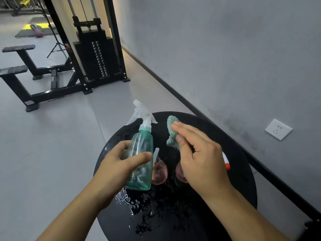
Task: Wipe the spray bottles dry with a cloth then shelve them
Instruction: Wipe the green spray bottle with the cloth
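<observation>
Left hand (119,162) grips upright green spray bottle (140,160), nozzle pointing left; right hand (199,153) pinches cloth (172,129).

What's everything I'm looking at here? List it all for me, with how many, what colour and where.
green spray bottle: one, clear green with a whitish trigger head, wet, held above the table
cloth: one, teal, held over the table's far side
pink bottles: two, clear pink, standing on the table, partly hidden behind the hands
orange-tipped nozzle: one, white and orange, showing past the right hand
round table: one, black, covered in water drops
weight machine: one, black, far left by the wall
wall socket: one, white, on the grey wall at right
left hand: grips the green spray bottle
right hand: pinches the cloth
</observation>
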Action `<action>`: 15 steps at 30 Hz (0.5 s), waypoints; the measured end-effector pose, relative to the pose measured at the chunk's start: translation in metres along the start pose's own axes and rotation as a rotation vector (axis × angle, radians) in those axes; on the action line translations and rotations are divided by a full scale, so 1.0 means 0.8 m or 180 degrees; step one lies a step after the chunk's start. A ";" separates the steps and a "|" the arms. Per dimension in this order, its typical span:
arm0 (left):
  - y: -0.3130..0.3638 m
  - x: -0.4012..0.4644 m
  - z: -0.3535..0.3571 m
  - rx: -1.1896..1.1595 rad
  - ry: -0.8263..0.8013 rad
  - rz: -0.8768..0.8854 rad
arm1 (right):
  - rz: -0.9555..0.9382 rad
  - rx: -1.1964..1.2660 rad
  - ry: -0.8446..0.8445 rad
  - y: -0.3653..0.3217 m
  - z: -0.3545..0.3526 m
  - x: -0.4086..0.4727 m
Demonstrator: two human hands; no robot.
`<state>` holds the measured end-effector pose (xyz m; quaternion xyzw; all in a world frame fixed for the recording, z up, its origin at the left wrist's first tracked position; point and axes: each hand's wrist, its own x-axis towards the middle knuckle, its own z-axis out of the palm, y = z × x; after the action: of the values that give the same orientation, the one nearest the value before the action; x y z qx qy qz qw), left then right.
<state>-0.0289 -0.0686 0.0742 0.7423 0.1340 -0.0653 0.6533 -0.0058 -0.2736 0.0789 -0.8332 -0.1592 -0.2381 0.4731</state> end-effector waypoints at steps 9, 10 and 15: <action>0.004 -0.006 0.000 0.0129 -0.0390 0.0090 | 0.0055 -0.0105 -0.0008 0.007 -0.003 0.003; 0.004 -0.006 0.000 0.0161 -0.0447 0.0072 | 0.0028 -0.0120 -0.0020 0.007 -0.002 0.003; 0.004 -0.009 0.008 0.0418 -0.0782 -0.0062 | 0.0062 -0.0352 -0.0341 0.013 0.001 0.000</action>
<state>-0.0345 -0.0763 0.0787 0.7685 0.0557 -0.1706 0.6141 -0.0004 -0.2781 0.0709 -0.8711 -0.1627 -0.1970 0.4194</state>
